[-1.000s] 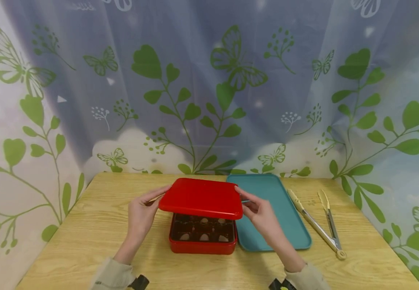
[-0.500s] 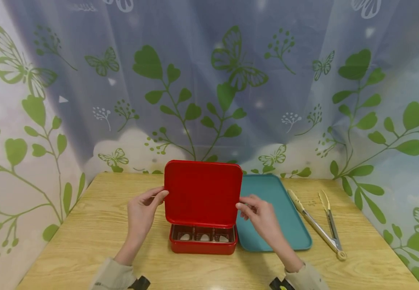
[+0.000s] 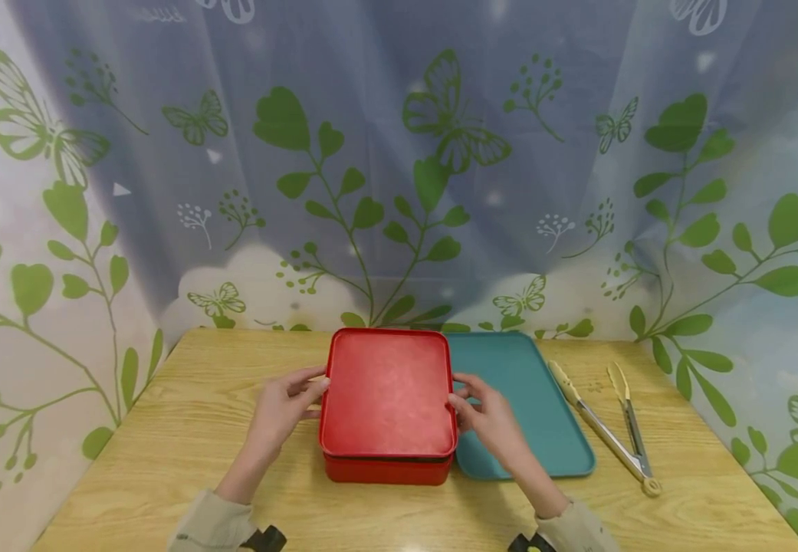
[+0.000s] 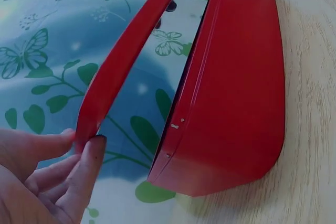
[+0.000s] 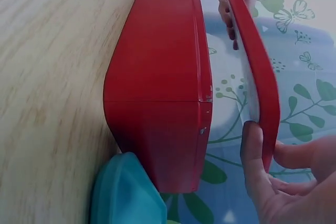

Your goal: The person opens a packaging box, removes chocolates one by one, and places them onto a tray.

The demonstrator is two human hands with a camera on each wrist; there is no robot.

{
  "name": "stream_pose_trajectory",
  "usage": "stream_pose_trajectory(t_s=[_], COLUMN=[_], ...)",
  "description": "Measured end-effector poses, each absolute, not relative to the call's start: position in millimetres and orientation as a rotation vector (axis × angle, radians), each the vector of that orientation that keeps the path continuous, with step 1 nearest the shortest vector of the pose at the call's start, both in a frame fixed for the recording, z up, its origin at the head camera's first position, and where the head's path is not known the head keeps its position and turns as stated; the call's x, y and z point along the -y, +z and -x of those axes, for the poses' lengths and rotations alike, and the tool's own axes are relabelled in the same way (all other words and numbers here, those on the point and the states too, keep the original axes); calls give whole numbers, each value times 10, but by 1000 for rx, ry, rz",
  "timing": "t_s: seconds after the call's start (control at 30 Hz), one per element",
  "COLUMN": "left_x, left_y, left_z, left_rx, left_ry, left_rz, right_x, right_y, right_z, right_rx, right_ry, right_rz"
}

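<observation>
A red rectangular lid [image 3: 388, 392] is held above a red box [image 3: 388, 470]. In the head view a rim runs round the lid's visible face, and the lid hides the box's inside. My left hand [image 3: 283, 409] pinches the lid's left edge, and my right hand [image 3: 484, 414] pinches its right edge. The left wrist view shows a gap between the lid [image 4: 118, 66] and the box [image 4: 231, 87], with thumb and fingers on either side of the lid's edge. The same gap appears in the right wrist view, between lid [image 5: 260, 72] and box [image 5: 157, 77].
A teal tray [image 3: 530, 414] lies just right of the box, partly behind the lid and right hand. Farther right, metal tongs [image 3: 609, 433] with pale tips lie spread on the wooden table [image 3: 219, 414]. A patterned curtain [image 3: 385, 192] hangs behind.
The lid has swung from a slant, through nearly upright, to a flatter pose over the box. The compartments with brown pieces inside, visible earlier, are now covered from view.
</observation>
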State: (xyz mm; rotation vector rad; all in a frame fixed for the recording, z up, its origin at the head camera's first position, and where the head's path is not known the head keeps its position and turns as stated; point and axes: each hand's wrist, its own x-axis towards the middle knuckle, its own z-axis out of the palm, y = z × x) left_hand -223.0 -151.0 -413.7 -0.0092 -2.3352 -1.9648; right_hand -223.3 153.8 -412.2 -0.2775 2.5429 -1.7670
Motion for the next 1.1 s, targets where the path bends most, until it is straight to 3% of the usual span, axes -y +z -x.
stream_pose_trajectory(t_s=[0.67, 1.1], left_x=[1573, 2141], left_y=[-4175, -4065], left_z=[2241, 2204], left_rx=[2449, 2532], left_ry=[-2001, -1785], left_rz=[83, 26], right_x=[-1501, -930], right_y=[-4179, -4011], right_z=[2226, 2218], right_rx=[-2434, -2424], right_ry=[-1807, -1781], right_rz=[275, 552])
